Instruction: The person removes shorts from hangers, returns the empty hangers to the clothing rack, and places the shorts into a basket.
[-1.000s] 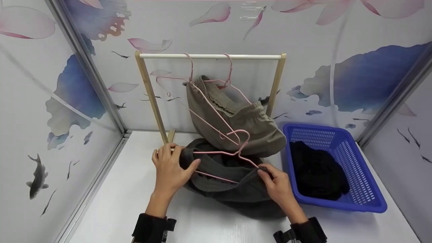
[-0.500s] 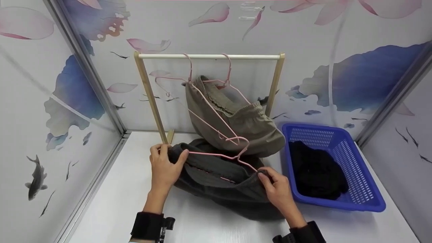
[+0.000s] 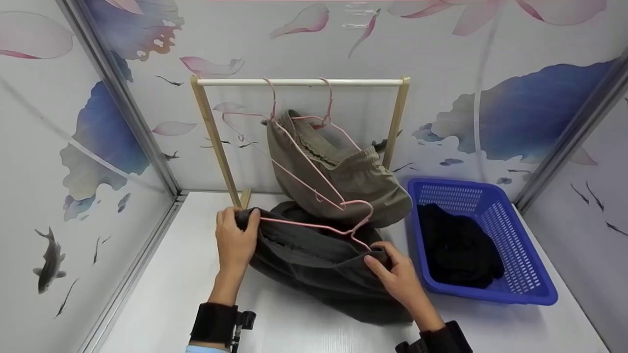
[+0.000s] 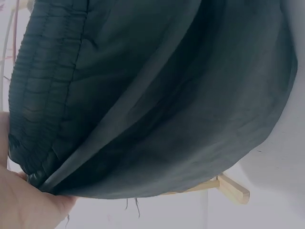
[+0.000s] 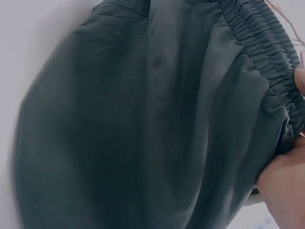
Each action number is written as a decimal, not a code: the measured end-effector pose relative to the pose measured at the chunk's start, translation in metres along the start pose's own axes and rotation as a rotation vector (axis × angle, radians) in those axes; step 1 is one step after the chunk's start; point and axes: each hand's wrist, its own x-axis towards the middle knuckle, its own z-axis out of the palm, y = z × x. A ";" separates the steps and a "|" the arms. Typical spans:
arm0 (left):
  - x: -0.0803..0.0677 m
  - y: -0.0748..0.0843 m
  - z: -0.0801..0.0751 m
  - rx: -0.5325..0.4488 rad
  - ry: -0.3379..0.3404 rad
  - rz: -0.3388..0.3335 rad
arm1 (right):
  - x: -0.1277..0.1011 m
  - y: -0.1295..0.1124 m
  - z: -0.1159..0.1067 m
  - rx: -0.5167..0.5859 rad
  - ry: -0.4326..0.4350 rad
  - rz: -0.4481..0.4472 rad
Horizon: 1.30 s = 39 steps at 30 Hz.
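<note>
Dark grey pants (image 3: 319,274) with a gathered elastic waistband (image 5: 257,43) are held up over the white table by both hands. My left hand (image 3: 236,242) grips the left end of the waistband, thumb on the near side. At the other end, my right hand (image 3: 396,272) pinches the waistband between thumb and fingers. A pink hanger (image 3: 304,225) lies across the waist opening, its arms running to both hands and its hook standing up. Its lower bar is hidden by the cloth. In the left wrist view, the pants' fabric (image 4: 190,109) fills most of the picture.
Behind stands a rack with a white rail (image 3: 225,82) and wooden legs (image 3: 213,132). It bears khaki pants (image 3: 343,186) on a pink hanger, plus another pink hanger (image 3: 245,114) in front. A blue basket (image 3: 532,255) with black clothing (image 3: 458,245) stands to the right.
My left hand has moved left, drawing the waistband out along the hanger's arm. The hanger's lower bar has gone out of sight behind the cloth, and its hook has shifted slightly right.
</note>
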 end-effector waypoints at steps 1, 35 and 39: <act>0.001 0.001 0.000 -0.009 0.006 0.006 | 0.000 0.000 0.000 0.000 -0.004 0.004; 0.009 0.014 0.004 0.037 -0.043 -0.062 | 0.004 -0.001 0.006 0.036 0.093 -0.070; 0.011 0.012 0.004 0.008 -0.019 -0.068 | 0.003 0.001 0.005 0.038 0.090 -0.056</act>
